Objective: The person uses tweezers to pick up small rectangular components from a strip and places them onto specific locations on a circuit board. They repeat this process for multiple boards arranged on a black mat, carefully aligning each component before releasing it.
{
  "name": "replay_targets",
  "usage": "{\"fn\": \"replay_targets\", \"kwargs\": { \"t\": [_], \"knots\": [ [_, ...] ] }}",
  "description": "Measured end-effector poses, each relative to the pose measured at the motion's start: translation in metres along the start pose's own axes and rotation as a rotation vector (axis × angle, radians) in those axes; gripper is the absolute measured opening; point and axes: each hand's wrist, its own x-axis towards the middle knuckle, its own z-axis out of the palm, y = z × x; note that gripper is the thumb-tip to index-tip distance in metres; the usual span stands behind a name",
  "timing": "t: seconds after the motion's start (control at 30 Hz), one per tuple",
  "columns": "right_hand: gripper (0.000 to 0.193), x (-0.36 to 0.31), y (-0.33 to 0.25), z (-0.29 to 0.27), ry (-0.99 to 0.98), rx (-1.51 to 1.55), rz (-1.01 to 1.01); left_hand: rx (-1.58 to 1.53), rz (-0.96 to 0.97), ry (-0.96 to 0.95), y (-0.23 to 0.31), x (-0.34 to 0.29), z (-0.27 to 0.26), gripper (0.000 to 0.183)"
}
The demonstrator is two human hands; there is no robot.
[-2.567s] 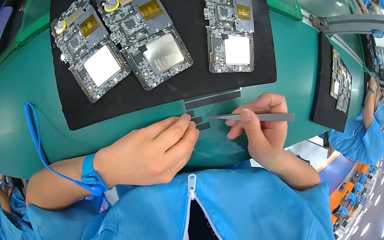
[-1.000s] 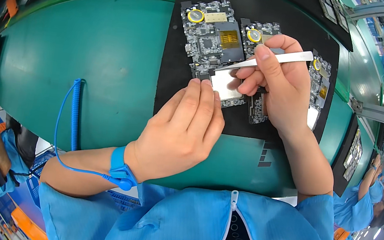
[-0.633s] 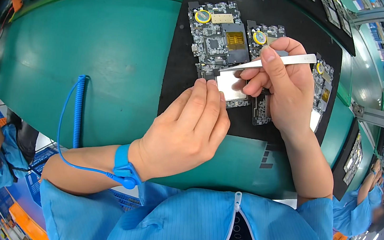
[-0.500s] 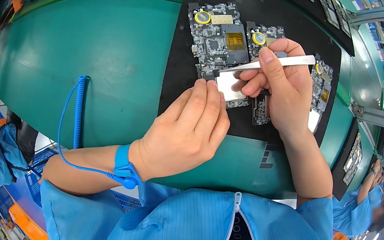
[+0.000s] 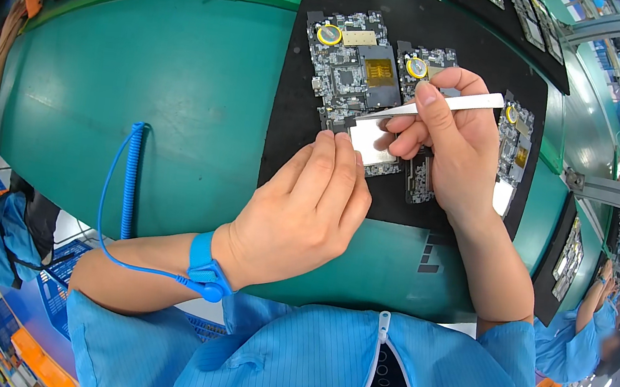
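Observation:
Between the thumb and fingers of my right hand (image 5: 458, 154) is a pair of silver tweezers (image 5: 456, 104), slanting down to the left. Their tips are at the upper left corner of a shiny silver plate (image 5: 369, 140) on a circuit board (image 5: 339, 81). My left hand (image 5: 301, 204) is closed, its fingers pressed together and their tips on the board's near left edge; its thumb is hidden. A yellow-rimmed coin cell (image 5: 329, 35) and an amber patch (image 5: 378, 72) sit on this board. Behind my right hand, a second board (image 5: 420, 180) is partly covered.
The boards lie on a black mat (image 5: 286, 136) over a green table (image 5: 201, 72). Another board (image 5: 517, 134) lies to the right. A coiled blue cord (image 5: 131, 179) runs to my left wrist strap (image 5: 203, 258). Other people in blue work at both sides.
Both hands hold almost the same pose, the tweezers still at the plate's corner. The boards and mat appear slightly lower in the picture.

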Motion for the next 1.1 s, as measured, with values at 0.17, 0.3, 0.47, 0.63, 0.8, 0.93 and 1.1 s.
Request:
{"fn": "replay_targets", "kwargs": {
  "t": [0.17,0.3,0.47,0.63,0.8,0.93,1.1],
  "knots": [
    [0.025,0.002,0.0,-0.001,0.009,-0.003,0.005,-0.045,-0.026,0.005,-0.001,0.002,0.002,0.03],
    [0.026,0.004,0.0,-0.003,0.015,-0.019,0.005,-0.176,-0.109,0.031,-0.002,0.004,0.01,0.031],
    [0.023,0.0,0.001,0.001,0.034,-0.093,-0.072,-0.334,-0.177,0.001,-0.006,0.01,0.006,0.033],
    [0.019,-0.007,0.019,-0.002,0.057,-0.519,-0.679,-0.477,-0.178,-0.024,-0.021,0.019,0.004,0.034],
    [0.018,-0.011,0.016,0.006,0.042,-0.271,-0.515,-0.159,-0.068,0.004,-0.007,0.005,0.009,0.034],
    [0.019,-0.011,0.02,0.006,0.022,-0.322,-0.466,0.0,-0.007,0.023,-0.005,0.002,0.009,0.037],
    [0.021,-0.011,0.02,0.01,-0.001,-0.331,-0.452,-0.008,-0.015,0.017,-0.004,0.001,0.008,0.037]
  ]
}}
